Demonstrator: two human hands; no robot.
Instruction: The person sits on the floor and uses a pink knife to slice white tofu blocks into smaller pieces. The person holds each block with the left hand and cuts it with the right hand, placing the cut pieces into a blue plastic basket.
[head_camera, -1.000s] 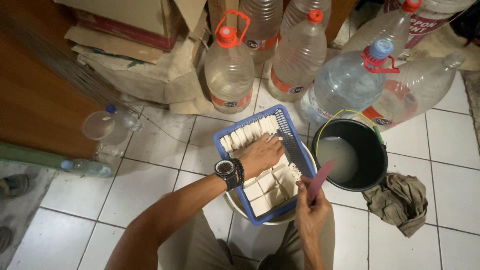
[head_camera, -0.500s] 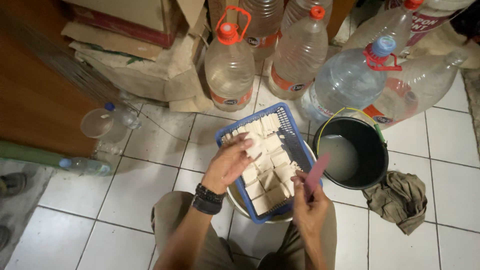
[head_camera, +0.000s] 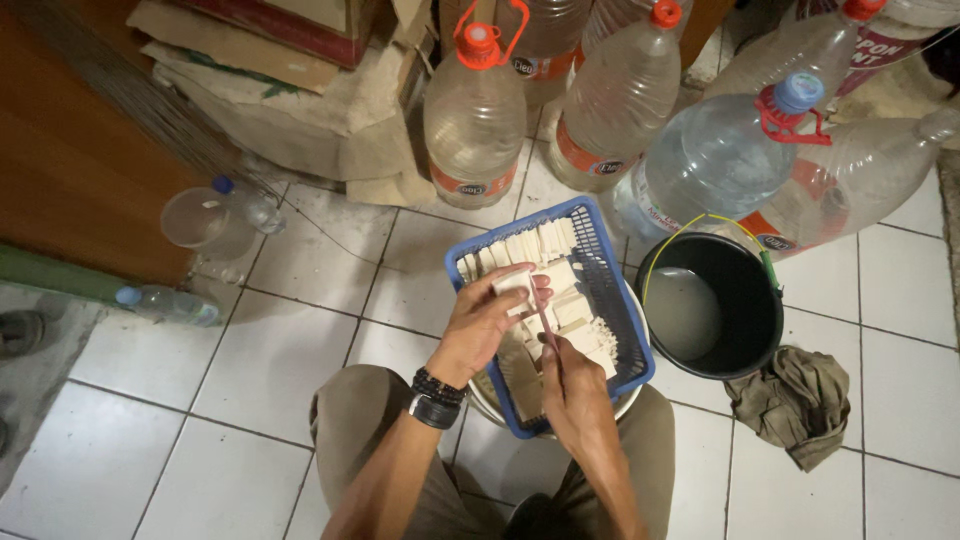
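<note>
White tiled floor (head_camera: 280, 360), seen from above; cardboard and sacking stacked at the top left, wooden panel along the left edge.

Basket (head_camera: 625, 330): blue, slatted plastic, rectangular, long axis running from upper left to lower right, set on a pale bowl (head_camera: 480, 400) between the knees. Filled with white blocks (head_camera: 585, 335), some standing in a row along the far rim, others lying loose.

Left hand (head_camera: 485, 320): over the near left part of the basket, fingers closed on one white block (head_camera: 515, 285). Block held above the others at the fingertips, long axis roughly level and across the view, pointing toward the basket's right side. Watch and bead bracelet on the wrist.

Right hand (head_camera: 570, 385): just below and right of the left, clenched round a thin reddish blade (head_camera: 546, 322). Blade's long axis near upright in the view, tip pointing away from the body and meeting the underside of the held block. Block thus above and slightly left of the right hand, directly beyond its knuckles.

Bucket (head_camera: 770, 320): black, round, cloudy liquid inside, yellow and green wire handle, just right of the basket.

Rag (head_camera: 795, 400): olive, crumpled, on the floor touching the bucket's near side.

Jugs (head_camera: 475, 130): large, clear plastic, red and blue caps, in a row beyond the basket and bucket; several upright, one lying on its side at the far right.

Small bottles (head_camera: 215, 215): two, clear, blue caps, lying on the floor at left, well apart from the basket.
</note>
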